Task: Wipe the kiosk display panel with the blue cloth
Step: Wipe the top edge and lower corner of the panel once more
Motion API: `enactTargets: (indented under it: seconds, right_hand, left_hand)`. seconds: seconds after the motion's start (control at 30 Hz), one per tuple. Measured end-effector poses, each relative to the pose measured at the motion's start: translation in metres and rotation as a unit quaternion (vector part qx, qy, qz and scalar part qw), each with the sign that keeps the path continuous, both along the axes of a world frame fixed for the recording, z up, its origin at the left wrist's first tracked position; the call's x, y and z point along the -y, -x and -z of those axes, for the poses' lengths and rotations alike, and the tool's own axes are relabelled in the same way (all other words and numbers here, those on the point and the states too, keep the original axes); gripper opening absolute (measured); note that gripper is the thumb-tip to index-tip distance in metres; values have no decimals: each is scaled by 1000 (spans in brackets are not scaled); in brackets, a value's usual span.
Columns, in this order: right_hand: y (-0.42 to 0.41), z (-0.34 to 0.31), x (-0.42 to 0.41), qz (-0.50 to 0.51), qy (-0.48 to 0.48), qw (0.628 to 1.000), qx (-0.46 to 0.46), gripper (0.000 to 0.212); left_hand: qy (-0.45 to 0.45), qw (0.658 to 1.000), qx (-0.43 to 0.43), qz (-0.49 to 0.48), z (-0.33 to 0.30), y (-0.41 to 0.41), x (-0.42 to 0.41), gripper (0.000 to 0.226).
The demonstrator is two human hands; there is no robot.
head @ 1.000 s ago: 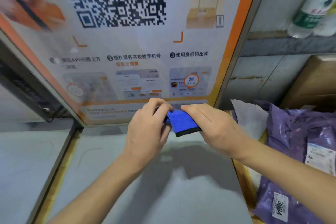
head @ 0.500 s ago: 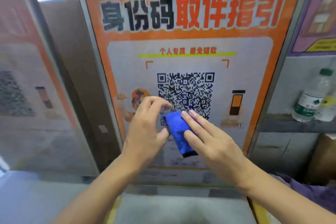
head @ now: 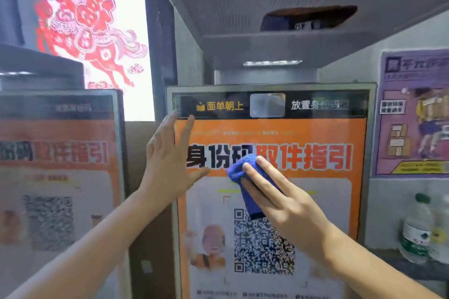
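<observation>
1. Change: a second ago both my hands were bunching the blue cloth (head: 239,172) low by the bottom edge of the kiosk display panel (head: 328,133). Half a second ago they had it at QR-code height. Now it sits up on the headline text, so the folding is done and the cloth is on the glass.
2. Right hand (head: 281,199): fingers nearly straight and spread, pressing the folded cloth flat against the panel. The grip isn't a pinch, just palm and finger pressure. The cloth sticks out above my fingertips and below the heel of the hand.
3. Left hand (head: 170,155): let go of the cloth. The grip is wide, fingers splayed, holding nothing. It's at the panel's left frame, fingertips near the black header strip (head: 218,105). Can't tell if it actually touches the frame or hovers.
4. Cloth position: upper-middle of the panel, over the black/red characters and above the QR code (head: 264,245).
5. Read: wiping looks to be just starting, from near the top. The header strip, right side and lower half are likely still unwiped.
6. Risk: with flat pressure only, the cloth could slip out from under the fingers on a fast stroke.
7. Nearby: a second panel (head: 60,177) to the left and a water bottle (head: 416,233) on the ledge at right, well clear of the strokes.
</observation>
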State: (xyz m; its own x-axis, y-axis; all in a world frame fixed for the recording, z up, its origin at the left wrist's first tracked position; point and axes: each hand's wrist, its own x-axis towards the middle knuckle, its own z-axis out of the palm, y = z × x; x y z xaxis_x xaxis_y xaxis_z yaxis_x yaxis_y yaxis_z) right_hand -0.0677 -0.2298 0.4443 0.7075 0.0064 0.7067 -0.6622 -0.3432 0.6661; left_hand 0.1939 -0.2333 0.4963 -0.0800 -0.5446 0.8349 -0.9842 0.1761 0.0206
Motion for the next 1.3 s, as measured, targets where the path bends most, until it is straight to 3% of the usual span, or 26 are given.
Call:
enactTargets:
  seconds: [0.17,0.3,0.37,0.5,0.57,0.7,0.9,1.13,1.3]
  right_hand:
    - [-34,-60,18,27,92,995,16,46]
    - [-72,-96,39,26,121,992,7,47]
    - [-86,-106,49,-5,73,997,36,50]
    - [-98,-111,65,-36,-209,974,79,80]
    - [-103,-111,69,-17,-192,978,82,84]
    - [-115,-117,71,12,-84,994,66,62]
    - [-96,-122,74,44,-50,997,44,58]
    - [-51,-98,73,60,-60,982,167,55]
    - [-122,-122,67,3,-159,985,69,61]
  left_hand:
    - [-3,1000,9,-25,-77,-6,18,144]
    - [-85,995,48,-33,-114,-15,29,147]
    - [-135,988,76,-29,-116,-19,31,136]
    - [-116,991,65,-11,-111,-21,33,120]
    - [-104,992,67,-2,-111,-20,33,123]
    - [-95,991,88,-12,-110,-22,36,126]
    - [-96,992,84,-23,-108,-24,37,128]
    - [-94,992,79,-18,-107,-20,34,129]
    - [-78,994,76,7,-106,-27,35,123]
